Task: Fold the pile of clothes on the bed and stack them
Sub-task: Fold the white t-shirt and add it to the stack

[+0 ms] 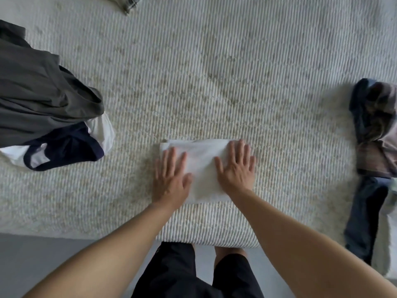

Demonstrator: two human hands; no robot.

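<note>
1. Folded white garment [202,166] sits close to the bed [214,72] near edge; left hand [170,179] and right hand [236,168] press flat on it, fingers spread wide.
2. Left of it: rumpled grey/navy pile [49,108]. Right: dark bunched clothes [376,130].
3. Beyond it, loads of bare ribbed cream cover.

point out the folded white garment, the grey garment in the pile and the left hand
folded white garment [202,168], head view, bare cloth between the hands
grey garment [36,91], head view, middle of its crumpled body
left hand [170,178], head view, back of the hand
</note>
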